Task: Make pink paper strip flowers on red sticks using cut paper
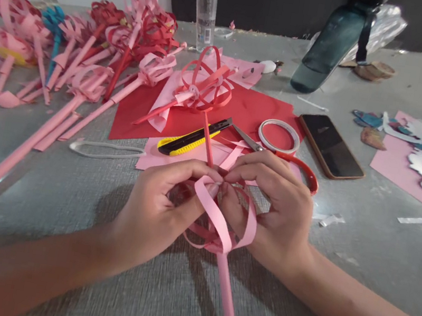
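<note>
My left hand (165,207) and my right hand (277,211) meet at the middle, thumbs and forefingers pinched on the strips of a pink paper flower (217,218). Its looped pink strips bulge between my palms, and its rolled paper stem (226,302) points down toward me. A thin red paper strip (208,140) sticks up from between my fingertips. Just beyond my hands lie a yellow and black box cutter (194,136) and scissors (300,171) with red handles, partly hidden by my right hand. The exact pinch point is partly covered by my fingers.
Several finished paper flowers (134,34) are heaped at the left. Red paper sheets (259,107), a tape roll (279,136) and a phone (331,146) lie beyond my hands. A tinted bottle (328,46) leans at the back right; a clear cylinder (205,7) stands at the back.
</note>
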`<state>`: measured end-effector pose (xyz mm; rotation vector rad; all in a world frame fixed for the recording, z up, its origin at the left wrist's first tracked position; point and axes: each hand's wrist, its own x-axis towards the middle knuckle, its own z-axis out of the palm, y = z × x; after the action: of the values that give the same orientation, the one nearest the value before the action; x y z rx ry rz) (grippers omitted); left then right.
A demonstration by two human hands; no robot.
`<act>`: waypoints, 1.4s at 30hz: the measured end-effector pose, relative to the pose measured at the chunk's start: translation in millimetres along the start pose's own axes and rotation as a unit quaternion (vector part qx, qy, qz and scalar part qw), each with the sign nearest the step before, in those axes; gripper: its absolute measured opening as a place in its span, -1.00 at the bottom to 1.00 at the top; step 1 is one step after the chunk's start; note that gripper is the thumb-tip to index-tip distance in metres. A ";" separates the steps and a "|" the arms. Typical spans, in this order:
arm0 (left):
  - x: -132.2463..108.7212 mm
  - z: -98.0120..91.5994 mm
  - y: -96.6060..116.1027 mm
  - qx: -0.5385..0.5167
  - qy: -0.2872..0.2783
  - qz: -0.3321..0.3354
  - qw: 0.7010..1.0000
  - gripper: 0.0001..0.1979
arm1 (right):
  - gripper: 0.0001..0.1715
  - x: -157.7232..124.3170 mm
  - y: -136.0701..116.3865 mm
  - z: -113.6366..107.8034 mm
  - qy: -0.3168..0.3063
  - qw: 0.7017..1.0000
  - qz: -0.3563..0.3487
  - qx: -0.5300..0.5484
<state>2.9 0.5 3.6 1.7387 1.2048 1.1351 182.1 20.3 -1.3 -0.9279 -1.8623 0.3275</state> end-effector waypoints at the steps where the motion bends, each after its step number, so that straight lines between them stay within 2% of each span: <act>1: 0.0 0.1 -0.2 0.003 0.000 0.004 1.000 -0.91 | -0.94 0.0 -0.3 0.0 -0.001 1.000 0.002 0.001; 15: -0.7 -0.2 0.4 0.019 -0.009 -0.023 1.000 -0.86 | -0.89 -0.3 0.3 -1.5 -0.007 1.000 -0.004 0.000; 27: 0.8 -0.9 0.3 -0.003 -0.010 -0.035 0.999 -0.87 | -0.94 0.6 1.9 -1.6 -0.015 1.000 0.000 -0.004; 35: 0.9 -0.1 2.0 -0.024 -0.001 -0.036 0.999 -0.88 | -0.90 1.0 -1.0 -2.2 -0.012 1.000 0.002 0.011; 42: -0.2 -0.4 1.2 -0.042 -0.014 -0.057 0.997 -0.85 | -0.91 0.6 -1.2 -1.9 -0.010 1.000 -0.008 0.000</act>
<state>2.8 0.0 4.8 1.5968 1.2067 1.0747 183.0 19.6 0.8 -0.9123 -1.8860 0.3289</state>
